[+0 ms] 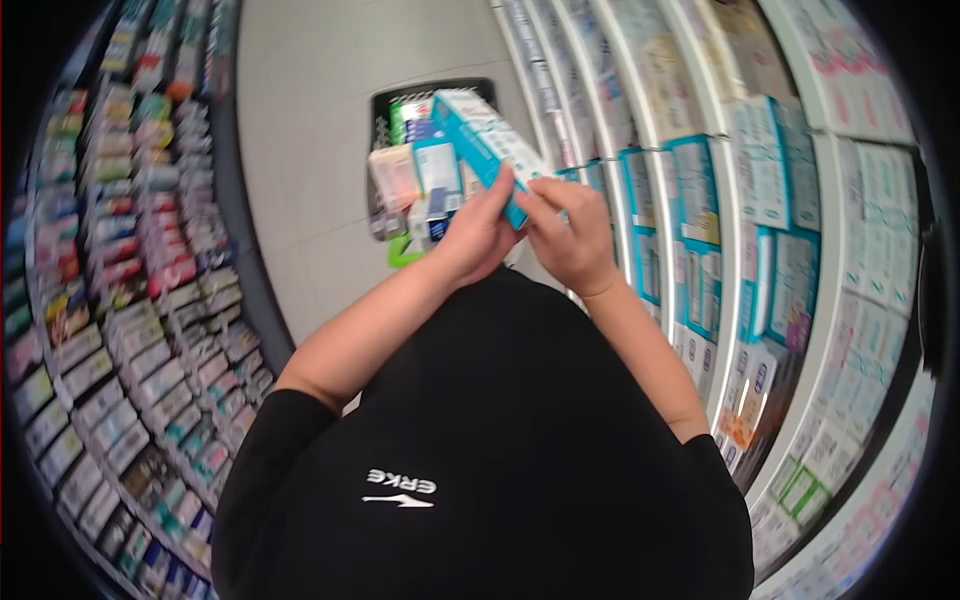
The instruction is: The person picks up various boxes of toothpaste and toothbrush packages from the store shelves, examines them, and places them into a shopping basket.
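Note:
A long teal-and-white cardboard box [490, 135] is held out in front of my chest, tilted, its far end over the basket. My left hand [480, 232] grips its near end from the left, with the thumb along the teal side. On the other side, my right hand [572, 235] is closed at the same end, fingers bent against the white printed face. Below the box, a black shopping basket [379, 115] stands on the floor, filled with several packages. Among them are a pale pink box [394, 177] and a white-and-blue box [436, 167]. The box hides part of the basket.
Shelves with several rows of small packaged goods [170, 220] line the left side of the aisle. On the right, shelves hold teal-and-white boxes [692, 190] and white cartons [880, 220]. A bright green handle [403, 252] shows at the basket's near end, on the tiled floor [300, 130].

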A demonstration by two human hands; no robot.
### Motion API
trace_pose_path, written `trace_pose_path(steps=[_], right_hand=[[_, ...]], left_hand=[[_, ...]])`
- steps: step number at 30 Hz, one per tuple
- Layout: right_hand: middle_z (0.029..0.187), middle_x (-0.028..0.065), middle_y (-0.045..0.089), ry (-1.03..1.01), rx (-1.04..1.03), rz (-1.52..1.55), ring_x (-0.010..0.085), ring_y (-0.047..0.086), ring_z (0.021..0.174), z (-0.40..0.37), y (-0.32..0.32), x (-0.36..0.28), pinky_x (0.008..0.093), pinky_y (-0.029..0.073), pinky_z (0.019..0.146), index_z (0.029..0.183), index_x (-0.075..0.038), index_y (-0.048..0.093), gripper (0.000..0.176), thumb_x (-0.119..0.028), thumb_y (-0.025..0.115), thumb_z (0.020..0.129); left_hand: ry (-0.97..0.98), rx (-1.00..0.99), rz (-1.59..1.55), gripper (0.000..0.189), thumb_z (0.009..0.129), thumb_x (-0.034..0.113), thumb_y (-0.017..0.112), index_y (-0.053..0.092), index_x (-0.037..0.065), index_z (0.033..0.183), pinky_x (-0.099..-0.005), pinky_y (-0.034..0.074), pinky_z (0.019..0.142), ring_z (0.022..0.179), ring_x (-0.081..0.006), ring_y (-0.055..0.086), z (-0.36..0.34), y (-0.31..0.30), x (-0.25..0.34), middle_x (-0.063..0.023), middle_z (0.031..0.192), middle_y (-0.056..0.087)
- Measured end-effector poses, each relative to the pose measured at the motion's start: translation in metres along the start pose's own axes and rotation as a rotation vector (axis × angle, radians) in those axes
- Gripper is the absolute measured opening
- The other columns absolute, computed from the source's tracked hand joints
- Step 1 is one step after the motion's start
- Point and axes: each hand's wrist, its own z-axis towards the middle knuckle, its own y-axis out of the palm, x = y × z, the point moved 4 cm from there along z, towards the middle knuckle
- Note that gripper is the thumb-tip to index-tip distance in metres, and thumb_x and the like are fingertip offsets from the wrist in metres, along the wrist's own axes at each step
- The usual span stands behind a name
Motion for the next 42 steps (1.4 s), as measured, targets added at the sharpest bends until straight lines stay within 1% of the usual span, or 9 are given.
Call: trace_pose_path(steps=[3, 6, 8, 16, 29, 33, 36, 41, 42], right_hand=[[0.128, 0.0085, 0.061, 0.080, -0.094, 0.035, 0.0302, 0.061, 0.114, 0.023, 0.016, -0.005, 0.0430, 0.049, 0.098, 0.134, -0.011, 0.061, 0.057, -0.009, 0.077, 0.079], [0.135, 0.0103, 0.060, 0.213, -0.264, 0.040, 0.0330, 0.059, 0.119, 0.020, 0.025, -0.003, 0.0446, 0.046, 0.102, 0.137, -0.010, 0.059, 0.059, -0.013, 0.078, 0.082], [0.138, 0.0118, 0.060, 0.299, -0.359, 0.051, 0.0341, 0.059, 0.120, -0.003, 0.028, 0.005, 0.0454, 0.045, 0.103, 0.140, -0.009, 0.056, 0.061, -0.013, 0.078, 0.083], [0.129, 0.0162, 0.063, 0.579, -0.594, 0.041, 0.0365, 0.060, 0.119, -0.110, 0.020, 0.024, 0.0446, 0.046, 0.102, 0.136, -0.008, 0.059, 0.049, -0.012, 0.073, 0.089], [0.136, 0.0230, 0.058, 0.679, -0.600, 0.122, 0.0410, 0.059, 0.122, -0.030, 0.066, 0.001, 0.0472, 0.051, 0.099, 0.150, -0.003, 0.042, 0.090, -0.036, 0.085, 0.079], [0.126, 0.0239, 0.066, 0.852, -0.583, 0.014, 0.0399, 0.066, 0.110, -0.046, 0.074, 0.024, 0.0448, 0.055, 0.089, 0.144, -0.001, 0.049, 0.076, -0.032, 0.081, 0.083], [0.113, 0.0243, 0.071, 1.150, -0.491, 0.207, 0.0385, 0.070, 0.105, -0.053, 0.072, 0.039, 0.0435, 0.055, 0.087, 0.135, -0.001, 0.056, 0.061, -0.029, 0.079, 0.085], [0.106, 0.0242, 0.073, 1.187, -0.256, 0.263, 0.0383, 0.072, 0.099, -0.124, 0.113, 0.085, 0.0448, 0.055, 0.084, 0.128, -0.001, 0.060, 0.053, -0.030, 0.077, 0.088], [0.107, 0.0244, 0.073, 1.192, -0.262, 0.233, 0.0383, 0.072, 0.098, -0.128, 0.118, 0.090, 0.0452, 0.055, 0.084, 0.129, -0.001, 0.060, 0.054, -0.031, 0.077, 0.088]], left_hand=[[0.109, 0.072, -0.015, 0.050, 0.109, 0.048, 0.045, 0.046, 0.014, 0.145, -0.0451, 0.042, 0.109, 0.134, -0.0207, 0.051, -0.001, -0.015, 0.015, -0.0055, 0.143, 0.053], [0.170, 0.431, 0.205, 0.052, 0.106, 0.048, 0.054, 0.049, 0.011, 0.141, -0.0399, 0.048, 0.100, 0.121, -0.0176, 0.058, -0.013, -0.061, 0.041, -0.0059, 0.131, 0.061], [0.181, 0.571, 0.413, 0.058, 0.104, 0.046, 0.059, 0.047, 0.008, 0.147, -0.0391, 0.050, 0.097, 0.116, -0.0205, 0.062, -0.016, -0.144, 0.050, -0.0084, 0.131, 0.064], [-0.440, 0.724, 0.629, 0.057, 0.100, 0.051, 0.055, 0.055, 0.013, 0.142, -0.0371, 0.051, 0.090, 0.100, -0.0183, 0.067, -0.073, -0.299, 0.073, -0.0042, 0.117, 0.070], [-0.340, 0.163, -0.022, 0.040, 0.110, 0.034, 0.047, 0.051, 0.010, 0.142, -0.0457, 0.044, 0.108, 0.122, -0.0253, 0.060, 0.025, -0.091, -0.025, -0.0112, 0.135, 0.060], [-0.436, 0.077, 0.044, 0.045, 0.110, 0.035, 0.047, 0.047, 0.009, 0.146, -0.0430, 0.046, 0.106, 0.119, -0.0273, 0.062, 0.038, -0.096, -0.029, -0.0117, 0.128, 0.064], [-0.501, 0.173, 0.569, 0.057, 0.107, 0.051, 0.045, 0.052, 0.006, 0.140, -0.0401, 0.048, 0.101, 0.112, -0.0257, 0.065, 0.030, -0.122, -0.025, -0.0100, 0.124, 0.067], [-0.299, 0.178, 1.904, 0.066, 0.103, 0.060, 0.040, 0.071, 0.004, 0.116, -0.0453, 0.053, 0.090, 0.106, -0.0346, 0.068, -0.013, -0.170, -0.011, -0.0206, 0.114, 0.072], [-0.364, 0.166, 1.902, 0.065, 0.103, 0.060, 0.040, 0.072, 0.004, 0.112, -0.0464, 0.053, 0.088, 0.103, -0.0359, 0.069, -0.023, -0.177, -0.013, -0.0213, 0.110, 0.072]])
